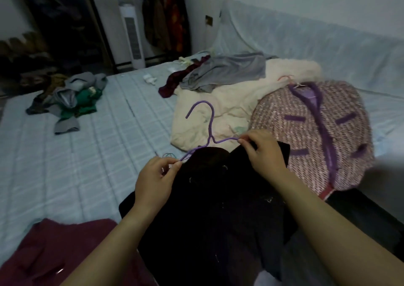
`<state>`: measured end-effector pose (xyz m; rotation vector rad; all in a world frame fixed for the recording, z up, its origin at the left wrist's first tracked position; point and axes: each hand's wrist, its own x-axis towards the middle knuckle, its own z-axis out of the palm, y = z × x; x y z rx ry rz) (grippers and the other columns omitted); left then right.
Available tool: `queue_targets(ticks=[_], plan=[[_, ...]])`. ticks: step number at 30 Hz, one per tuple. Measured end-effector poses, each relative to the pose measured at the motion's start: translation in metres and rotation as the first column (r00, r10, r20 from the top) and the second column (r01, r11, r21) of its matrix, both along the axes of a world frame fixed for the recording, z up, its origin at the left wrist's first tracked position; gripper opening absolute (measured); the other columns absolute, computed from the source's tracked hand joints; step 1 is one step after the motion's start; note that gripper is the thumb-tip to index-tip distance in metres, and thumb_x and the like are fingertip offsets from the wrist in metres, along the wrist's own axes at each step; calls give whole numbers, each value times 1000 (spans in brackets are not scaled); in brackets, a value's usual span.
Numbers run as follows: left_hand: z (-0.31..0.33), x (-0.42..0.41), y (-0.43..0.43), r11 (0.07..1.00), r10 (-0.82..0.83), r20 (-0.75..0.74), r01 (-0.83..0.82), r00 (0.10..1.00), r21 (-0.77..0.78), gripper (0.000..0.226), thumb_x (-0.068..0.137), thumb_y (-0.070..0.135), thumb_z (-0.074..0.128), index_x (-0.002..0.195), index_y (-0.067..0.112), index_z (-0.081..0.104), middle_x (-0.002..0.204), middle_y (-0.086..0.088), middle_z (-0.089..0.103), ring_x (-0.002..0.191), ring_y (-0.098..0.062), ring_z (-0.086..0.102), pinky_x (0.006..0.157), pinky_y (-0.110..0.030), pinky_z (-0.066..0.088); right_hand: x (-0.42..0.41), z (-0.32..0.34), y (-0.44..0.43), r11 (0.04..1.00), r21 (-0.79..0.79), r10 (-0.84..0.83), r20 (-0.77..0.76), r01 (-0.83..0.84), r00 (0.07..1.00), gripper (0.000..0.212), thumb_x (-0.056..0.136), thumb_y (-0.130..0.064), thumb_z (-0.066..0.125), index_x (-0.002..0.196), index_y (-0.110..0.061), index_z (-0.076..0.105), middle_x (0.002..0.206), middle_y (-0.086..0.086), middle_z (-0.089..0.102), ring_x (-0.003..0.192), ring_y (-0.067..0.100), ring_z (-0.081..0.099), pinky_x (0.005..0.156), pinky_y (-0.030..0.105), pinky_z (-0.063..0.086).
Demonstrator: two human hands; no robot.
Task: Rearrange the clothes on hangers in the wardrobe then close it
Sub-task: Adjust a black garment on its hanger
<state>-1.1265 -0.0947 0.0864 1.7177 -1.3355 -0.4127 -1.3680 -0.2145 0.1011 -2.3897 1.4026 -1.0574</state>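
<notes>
Purple velvet-covered wire hanger (208,132) sits half inside the black garment (214,189) on the bed (87,154); my left hand (153,183) and right hand (262,152) each pinch a shoulder. If fabric slips off an arm, the garment could slide free.

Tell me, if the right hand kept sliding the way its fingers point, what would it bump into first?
The right hand points up-left along the purple hanger it pinches, so it would probably meet the hanger's bend at the neck first, above the black garment. Depth is hard to judge.
</notes>
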Motion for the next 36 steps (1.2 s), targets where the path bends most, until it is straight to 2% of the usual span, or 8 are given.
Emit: queue_targets(ticks=[3,6,10,12,16,22,32,36], plan=[[-24,25,-28,994,23,120,-35,992,101,9,88,31,61,82,28,67,72,7,53,69,-6,52,63,-24,38,26,-25,-37,995,84,63,-46,-59,997,17,85,-31,54,86,-19,66,81,1,64,80,23,58,73,42,46],[-45,40,-55,971,30,254,-88,967,221,12,90,36,57,87,31,67,73,10,49,72,-11,53,68,-33,43,42,-49,-75,982,163,120,-120,-100,985,20,85,-36,52,84,-21,65,81,-1,64,80,22,58,72,41,46],[-74,47,-83,907,52,334,-184,941,379,22,91,41,52,107,32,64,96,4,60,92,-17,61,79,-38,48,57,-86,-121,943,296,214,-199,-149,956,11,85,-29,61,87,-21,68,83,3,66,81,25,59,73,39,48],[-90,47,-88,864,78,322,-225,943,450,31,92,43,50,120,30,57,109,1,61,100,-18,60,82,-39,48,62,-111,-138,906,388,279,-240,-171,930,17,83,-23,66,99,-16,69,97,7,66,91,28,60,80,37,48],[-118,46,-80,783,90,345,-280,934,555,42,93,47,46,130,28,50,119,1,59,106,-18,58,86,-36,47,77,-153,-147,809,541,428,-273,-230,861,38,85,-29,64,120,-14,61,126,10,57,116,29,52,98,35,42],[-140,54,-42,737,225,330,-382,917,558,76,77,68,18,127,24,54,114,0,62,98,-17,61,80,-32,49,125,-182,-118,670,643,626,-218,-372,749,45,91,-38,54,130,-16,53,136,6,49,125,19,45,104,28,36],[-162,123,71,649,404,380,-554,832,522,56,85,55,35,119,19,62,110,-3,66,98,-25,64,83,-36,52,268,-184,-5,473,660,847,-160,-584,506,46,95,-39,47,133,-13,48,136,6,48,126,22,43,103,23,28],[-183,192,132,638,391,361,-532,847,556,60,84,57,31,121,20,59,114,-2,64,102,-24,62,87,-36,50,332,-198,52,444,690,865,-164,-572,474,54,92,-46,43,132,-11,49,133,8,50,122,25,46,102,30,34]])
